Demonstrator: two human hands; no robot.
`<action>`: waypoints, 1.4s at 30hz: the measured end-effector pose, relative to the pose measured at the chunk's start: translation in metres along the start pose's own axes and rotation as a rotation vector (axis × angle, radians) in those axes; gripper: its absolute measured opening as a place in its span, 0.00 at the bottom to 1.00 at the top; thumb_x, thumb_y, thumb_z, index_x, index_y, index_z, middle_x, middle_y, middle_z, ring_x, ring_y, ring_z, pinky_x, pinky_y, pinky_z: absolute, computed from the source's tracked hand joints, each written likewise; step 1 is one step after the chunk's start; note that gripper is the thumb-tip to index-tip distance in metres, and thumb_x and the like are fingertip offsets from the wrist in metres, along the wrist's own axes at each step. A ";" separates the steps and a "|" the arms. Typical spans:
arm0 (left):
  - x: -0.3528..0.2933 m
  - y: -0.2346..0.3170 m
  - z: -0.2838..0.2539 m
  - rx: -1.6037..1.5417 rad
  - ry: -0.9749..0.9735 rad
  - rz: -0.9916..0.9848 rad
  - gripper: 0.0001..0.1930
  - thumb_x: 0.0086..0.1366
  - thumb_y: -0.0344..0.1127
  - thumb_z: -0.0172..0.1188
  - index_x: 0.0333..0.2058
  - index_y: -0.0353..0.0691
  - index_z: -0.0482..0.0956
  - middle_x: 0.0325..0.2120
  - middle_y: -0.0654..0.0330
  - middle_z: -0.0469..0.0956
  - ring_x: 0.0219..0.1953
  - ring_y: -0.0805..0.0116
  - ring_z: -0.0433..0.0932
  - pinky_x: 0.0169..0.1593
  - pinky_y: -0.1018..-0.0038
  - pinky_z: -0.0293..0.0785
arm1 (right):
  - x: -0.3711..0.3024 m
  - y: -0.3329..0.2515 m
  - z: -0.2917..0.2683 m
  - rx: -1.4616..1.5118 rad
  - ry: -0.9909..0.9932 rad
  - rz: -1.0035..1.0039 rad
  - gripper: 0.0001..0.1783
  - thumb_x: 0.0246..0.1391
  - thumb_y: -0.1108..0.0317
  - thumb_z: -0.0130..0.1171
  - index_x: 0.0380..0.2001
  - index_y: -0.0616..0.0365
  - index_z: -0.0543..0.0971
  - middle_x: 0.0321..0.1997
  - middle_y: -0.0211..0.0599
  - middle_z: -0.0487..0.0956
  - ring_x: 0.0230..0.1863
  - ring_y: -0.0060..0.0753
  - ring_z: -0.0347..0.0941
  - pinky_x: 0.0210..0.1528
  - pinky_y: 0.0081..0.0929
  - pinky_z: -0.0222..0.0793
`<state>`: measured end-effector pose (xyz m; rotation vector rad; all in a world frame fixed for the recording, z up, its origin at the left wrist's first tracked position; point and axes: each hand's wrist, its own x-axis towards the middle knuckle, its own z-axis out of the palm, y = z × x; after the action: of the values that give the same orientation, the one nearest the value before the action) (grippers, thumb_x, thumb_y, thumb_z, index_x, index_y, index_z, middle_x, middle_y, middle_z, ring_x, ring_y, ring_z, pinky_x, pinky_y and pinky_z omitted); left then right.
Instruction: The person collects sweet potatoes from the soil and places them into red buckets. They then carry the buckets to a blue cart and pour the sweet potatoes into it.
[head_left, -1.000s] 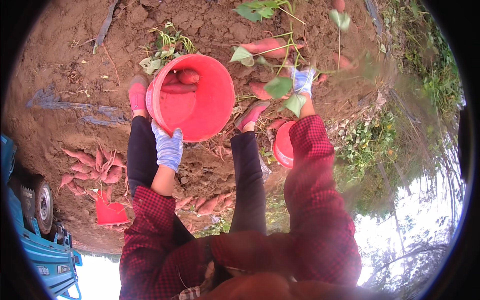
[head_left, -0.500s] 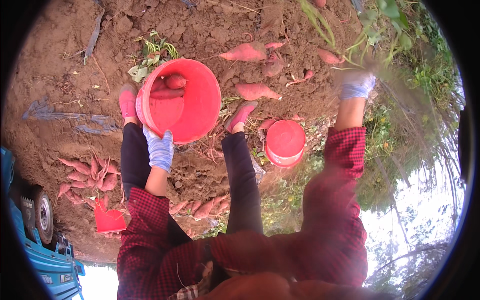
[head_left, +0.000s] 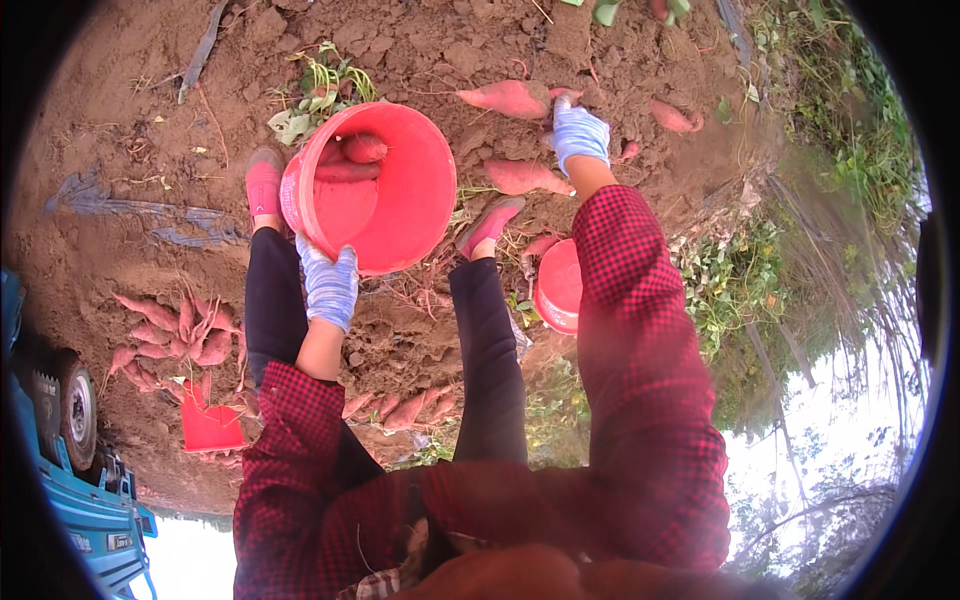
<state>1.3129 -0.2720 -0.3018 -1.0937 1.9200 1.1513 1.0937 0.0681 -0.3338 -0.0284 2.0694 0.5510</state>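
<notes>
My left hand, in a blue-and-white glove, grips the near rim of a red bucket. The bucket tilts, its mouth facing me, and a few sweet potatoes lie inside. My gloved right hand reaches down to the soil at the far right, its fingers closed over a sweet potato that it mostly hides. Touching that spot on the left is a large pink sweet potato. Another sweet potato lies just nearer to me, and one more farther right.
A second red bucket stands partly behind my right sleeve. Piled sweet potatoes lie at the left by a red scoop-like container. A blue vehicle is at the lower left. Vines edge the right side.
My right hand has swung left from the vines at the right onto the sweet potatoes. The green stems beside it are gone from there. My left hand still holds the bucket.
</notes>
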 end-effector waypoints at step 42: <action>0.001 0.018 0.008 -0.092 -0.017 -0.084 0.47 0.48 0.21 0.59 0.64 0.31 0.39 0.62 0.43 0.52 0.63 0.56 0.55 0.65 0.72 0.52 | -0.116 -0.146 0.085 2.189 -0.420 0.067 0.25 0.54 0.64 0.59 0.51 0.70 0.70 0.40 0.41 0.78 0.42 0.28 0.72 0.45 0.25 0.68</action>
<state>1.2975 -0.2604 -0.2995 -1.1987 1.8062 1.2082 1.2596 -0.0520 -0.3308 1.2336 1.2682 -1.6331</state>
